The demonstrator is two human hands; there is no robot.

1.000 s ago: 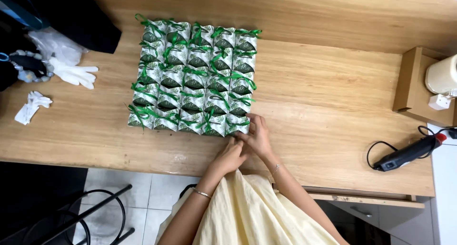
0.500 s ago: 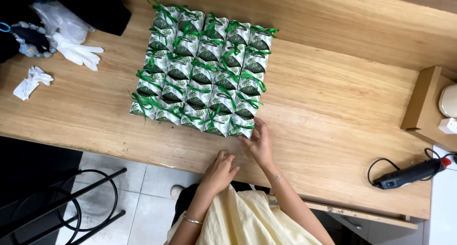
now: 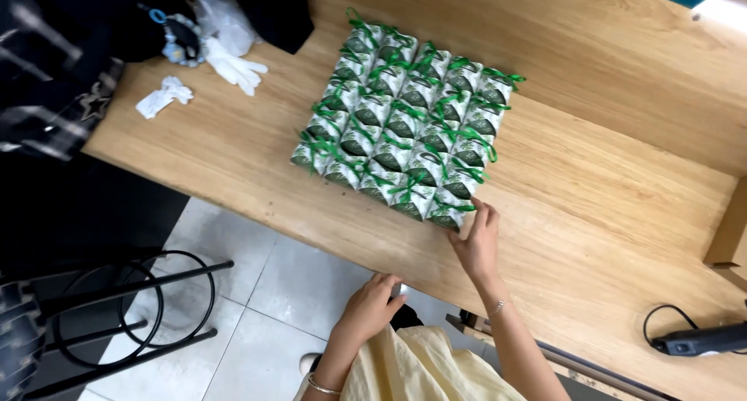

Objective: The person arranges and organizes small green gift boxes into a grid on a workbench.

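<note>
Several small green-and-white pouches with green ribbon ties (image 3: pixel 405 128) lie packed in a square block on a wooden table (image 3: pixel 607 206). My right hand (image 3: pixel 476 241) rests flat on the table with its fingertips touching the block's near right corner pouch (image 3: pixel 451 212); it holds nothing. My left hand (image 3: pixel 372 306) is off the table, below its front edge and over my yellow garment, fingers curled; something small and grey may sit at its fingertips, which I cannot make out.
White gloves (image 3: pixel 233 65) and a crumpled white cloth (image 3: pixel 162 97) lie at the table's far left beside dark bags (image 3: pixel 93 27). A black tool with a cord (image 3: pixel 700 340) lies at the right. A cardboard box (image 3: pixel 727 233) stands at the right edge. A black metal stool frame (image 3: pixel 132 300) stands on the tiled floor.
My left hand has pulled back off the table toward my lap. My right hand stays at the block's near right corner. The view has swung, so the block sits tilted.
</note>
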